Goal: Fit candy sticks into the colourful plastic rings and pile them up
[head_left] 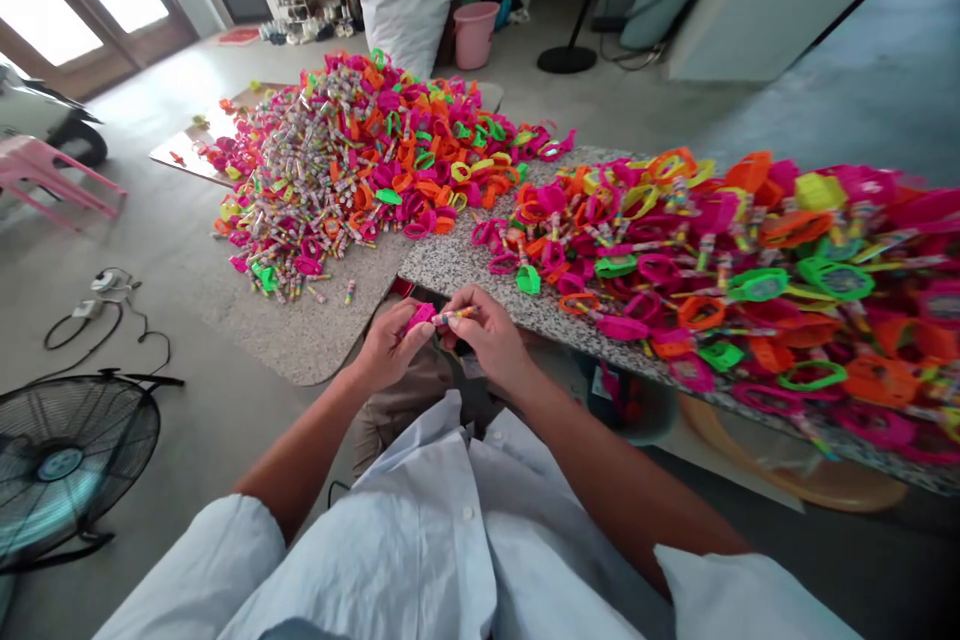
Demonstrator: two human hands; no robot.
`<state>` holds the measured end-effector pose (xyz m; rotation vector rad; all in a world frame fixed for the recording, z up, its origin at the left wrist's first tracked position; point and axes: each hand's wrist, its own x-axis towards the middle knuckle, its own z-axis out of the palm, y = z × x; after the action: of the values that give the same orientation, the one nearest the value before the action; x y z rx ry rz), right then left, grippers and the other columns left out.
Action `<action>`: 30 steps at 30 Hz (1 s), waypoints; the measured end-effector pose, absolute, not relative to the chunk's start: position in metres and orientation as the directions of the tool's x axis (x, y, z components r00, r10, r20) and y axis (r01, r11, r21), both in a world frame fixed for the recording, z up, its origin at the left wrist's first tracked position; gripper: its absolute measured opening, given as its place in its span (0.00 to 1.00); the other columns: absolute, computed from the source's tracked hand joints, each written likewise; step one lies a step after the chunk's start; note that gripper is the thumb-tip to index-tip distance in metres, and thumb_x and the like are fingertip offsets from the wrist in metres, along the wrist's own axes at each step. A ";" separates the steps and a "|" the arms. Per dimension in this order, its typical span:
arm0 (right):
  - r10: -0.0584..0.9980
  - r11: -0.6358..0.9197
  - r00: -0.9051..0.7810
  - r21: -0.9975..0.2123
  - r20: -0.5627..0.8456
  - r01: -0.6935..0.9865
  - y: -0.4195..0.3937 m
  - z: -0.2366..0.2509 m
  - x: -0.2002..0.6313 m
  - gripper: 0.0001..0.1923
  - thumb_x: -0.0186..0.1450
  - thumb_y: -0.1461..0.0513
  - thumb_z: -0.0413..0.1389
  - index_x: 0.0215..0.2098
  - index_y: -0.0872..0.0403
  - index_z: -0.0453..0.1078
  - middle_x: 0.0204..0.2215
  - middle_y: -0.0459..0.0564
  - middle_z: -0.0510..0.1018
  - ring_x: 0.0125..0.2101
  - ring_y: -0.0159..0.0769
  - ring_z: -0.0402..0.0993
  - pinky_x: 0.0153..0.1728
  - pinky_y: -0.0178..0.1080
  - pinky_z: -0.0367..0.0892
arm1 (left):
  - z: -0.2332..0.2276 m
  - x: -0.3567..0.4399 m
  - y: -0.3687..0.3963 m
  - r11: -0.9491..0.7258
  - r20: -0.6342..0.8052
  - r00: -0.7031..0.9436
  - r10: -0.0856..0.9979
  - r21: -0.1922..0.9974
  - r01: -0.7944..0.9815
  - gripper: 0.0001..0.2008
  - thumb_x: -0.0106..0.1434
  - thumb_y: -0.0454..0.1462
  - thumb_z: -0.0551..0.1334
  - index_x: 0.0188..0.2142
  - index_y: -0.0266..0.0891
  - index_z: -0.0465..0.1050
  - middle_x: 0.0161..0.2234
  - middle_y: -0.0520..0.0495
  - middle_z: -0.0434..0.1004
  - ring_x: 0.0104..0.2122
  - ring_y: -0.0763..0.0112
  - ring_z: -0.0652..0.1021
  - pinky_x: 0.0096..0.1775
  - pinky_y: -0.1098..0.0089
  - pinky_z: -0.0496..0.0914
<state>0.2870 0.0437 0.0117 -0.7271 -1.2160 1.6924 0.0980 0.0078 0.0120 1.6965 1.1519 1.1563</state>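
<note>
My left hand [386, 345] is closed around a bright pink plastic toy watch [421, 317] in front of my lap. Pinched between the fingers of my right hand [493, 335] is a small candy tube [456, 313] with coloured bits inside. The tube's near end meets the watch; whether the two are joined I cannot tell. Beyond my hands, a heap of small candy tubes [300, 155] lies mixed with pink, orange, green and yellow toy watches. More watches, many with tubes against them, form a second pile [712, 260] along the right side.
Both piles rest on a speckled stone tabletop [442, 260]. A floor fan [60, 465] stands at the lower left, with cables [112, 310] beyond it. A pink stool [52, 170], a pink bucket [475, 35] and a white sack [409, 0] stand around. Under the table is a tub [645, 415].
</note>
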 end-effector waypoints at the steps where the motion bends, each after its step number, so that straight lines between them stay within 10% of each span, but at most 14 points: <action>1: 0.908 -0.109 -0.417 -0.935 0.045 -0.338 0.043 0.013 0.288 0.10 0.62 0.57 0.62 0.36 0.51 0.66 0.29 0.44 0.76 0.25 0.31 0.72 0.27 0.36 0.69 | 0.012 0.098 0.007 -0.286 0.249 0.172 0.953 0.927 0.242 0.17 0.73 0.50 0.63 0.39 0.38 0.78 0.37 0.42 0.75 0.36 0.65 0.74 0.41 0.66 0.68; 8: 0.919 -0.043 -0.379 -0.928 0.108 -0.370 0.042 0.018 0.291 0.11 0.63 0.57 0.62 0.38 0.51 0.65 0.30 0.44 0.77 0.24 0.30 0.71 0.28 0.35 0.68 | 0.023 0.100 0.004 -0.252 0.229 0.155 0.961 0.957 0.145 0.11 0.65 0.43 0.71 0.40 0.38 0.79 0.54 0.37 0.78 0.50 0.58 0.78 0.55 0.63 0.69; 20: 0.947 -0.065 -0.315 -0.930 0.057 -0.362 0.046 0.013 0.288 0.11 0.62 0.57 0.61 0.38 0.51 0.65 0.28 0.44 0.79 0.22 0.30 0.71 0.27 0.35 0.67 | 0.015 0.096 0.007 -0.196 0.147 0.210 0.966 0.952 0.235 0.16 0.70 0.45 0.67 0.52 0.38 0.76 0.42 0.42 0.78 0.38 0.66 0.75 0.41 0.69 0.69; 30: 0.954 -0.023 -0.291 -0.947 0.075 -0.319 0.048 0.014 0.294 0.09 0.65 0.57 0.61 0.39 0.52 0.69 0.25 0.44 0.79 0.21 0.31 0.72 0.25 0.35 0.67 | 0.020 0.096 0.015 -0.298 0.228 0.220 0.948 0.879 0.372 0.14 0.70 0.47 0.67 0.41 0.37 0.74 0.33 0.48 0.71 0.32 0.71 0.69 0.36 0.70 0.63</action>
<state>0.2939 0.0481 0.0144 -0.7849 -1.1828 1.5422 0.0956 0.0155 0.0195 1.7986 1.2262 1.0490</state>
